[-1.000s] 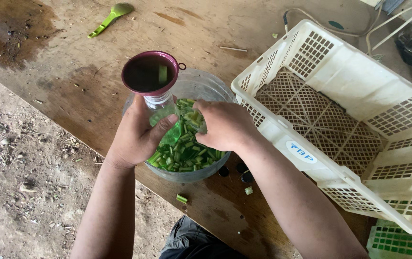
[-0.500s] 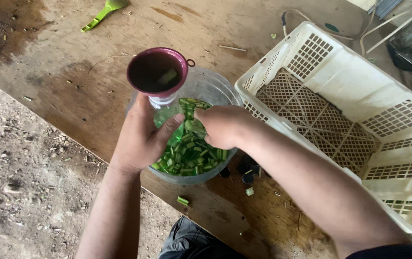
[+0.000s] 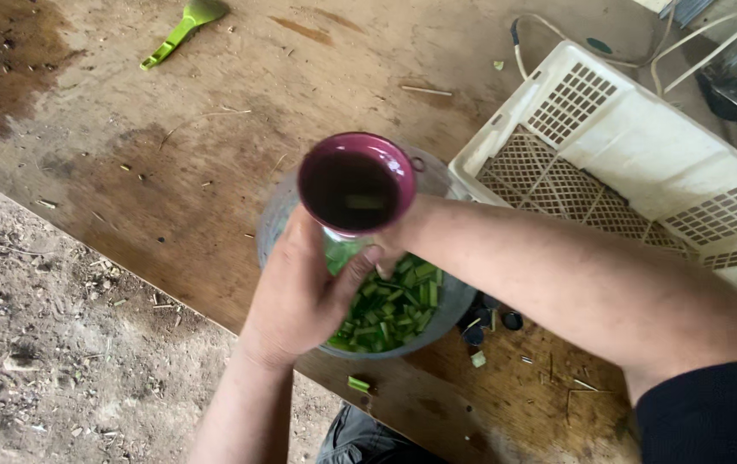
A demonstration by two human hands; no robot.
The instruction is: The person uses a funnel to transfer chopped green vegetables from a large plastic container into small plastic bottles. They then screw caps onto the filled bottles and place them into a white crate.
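My left hand is wrapped around a clear bottle and holds it over a clear bowl. A maroon funnel sits in the bottle's neck, with a pale green piece inside it. The bowl holds several chopped green stalk pieces. My right hand reaches in from the right to just under the funnel, beside the bottle. The funnel covers most of that hand, so its fingers cannot be read.
The bowl stands near the front edge of a stained wooden table. A white lattice crate lies at the right, a green spoon at the far left. Small dark caps and stray green bits lie by the bowl. Bare dirt ground is at the left.
The view has shifted, so the bowl and funnel sit further right and lower. My right hand has left the green pieces and gone under the funnel. My left hand keeps hold of the bottle.
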